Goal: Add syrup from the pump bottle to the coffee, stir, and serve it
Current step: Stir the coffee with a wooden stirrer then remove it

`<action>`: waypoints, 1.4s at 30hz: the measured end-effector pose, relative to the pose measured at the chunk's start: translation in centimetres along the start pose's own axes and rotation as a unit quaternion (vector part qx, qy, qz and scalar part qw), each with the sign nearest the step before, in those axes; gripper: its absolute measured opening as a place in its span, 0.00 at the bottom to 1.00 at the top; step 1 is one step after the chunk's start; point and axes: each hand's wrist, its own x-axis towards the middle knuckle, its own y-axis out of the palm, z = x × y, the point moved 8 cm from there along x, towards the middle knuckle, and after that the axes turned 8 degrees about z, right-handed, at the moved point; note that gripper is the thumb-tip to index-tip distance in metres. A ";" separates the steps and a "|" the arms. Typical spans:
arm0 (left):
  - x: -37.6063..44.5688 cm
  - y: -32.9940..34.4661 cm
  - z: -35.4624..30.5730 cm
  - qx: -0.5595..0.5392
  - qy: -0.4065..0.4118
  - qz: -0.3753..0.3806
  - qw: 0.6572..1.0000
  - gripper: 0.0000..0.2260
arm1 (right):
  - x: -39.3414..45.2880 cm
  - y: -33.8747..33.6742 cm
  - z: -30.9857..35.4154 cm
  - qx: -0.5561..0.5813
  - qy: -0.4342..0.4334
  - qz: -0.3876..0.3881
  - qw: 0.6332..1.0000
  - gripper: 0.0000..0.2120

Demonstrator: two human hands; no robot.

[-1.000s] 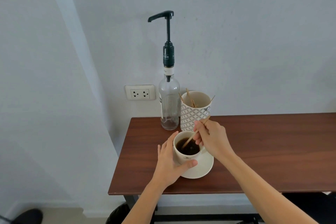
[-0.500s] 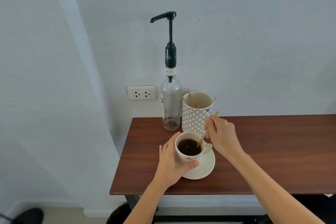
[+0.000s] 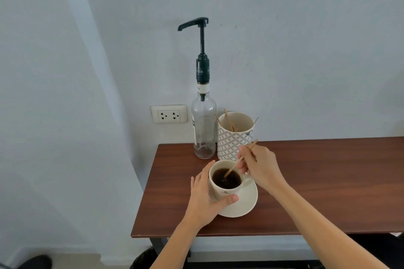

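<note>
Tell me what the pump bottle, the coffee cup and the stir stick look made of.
Tall clear pump bottle: apparently glass, since the wall shows through it; its dark pump top looks like plastic. Cream coffee cup: probably glazed ceramic, smooth with a soft sheen. Thin tan stir stick: likely wood or bamboo, matte and pale brown.

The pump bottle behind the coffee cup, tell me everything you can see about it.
The pump bottle is clear, glass-looking and nearly empty, with only a dark residue at its base. A dark green collar with pale lettering caps its neck above a white band. A thin black stem rises from it, fully extended, ending in a spout pointing left. It stands upright at the table's back edge by the wall, beside the patterned stick holder, right of the wall socket. Neither hand touches it.
</note>
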 end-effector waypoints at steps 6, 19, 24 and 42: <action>0.1 -0.1 0.1 0.003 0.003 -0.003 1.000 0.40 | 0.0 -0.6 -0.5 -0.002 0.009 0.004 1.000 0.18; 0.3 0.0 0.3 0.004 -0.007 -0.002 1.000 0.42 | -2.8 -4.2 3.8 -0.060 -0.188 -0.097 0.976 0.21; 0.3 0.1 0.4 0.000 -0.023 0.003 1.000 0.45 | -3.6 -4.0 4.4 -0.095 -0.239 -0.106 0.960 0.22; -5.0 -11.4 0.8 -0.091 -0.016 -0.281 0.955 0.23 | -1.2 -3.8 0.3 0.490 0.057 -0.082 0.866 0.16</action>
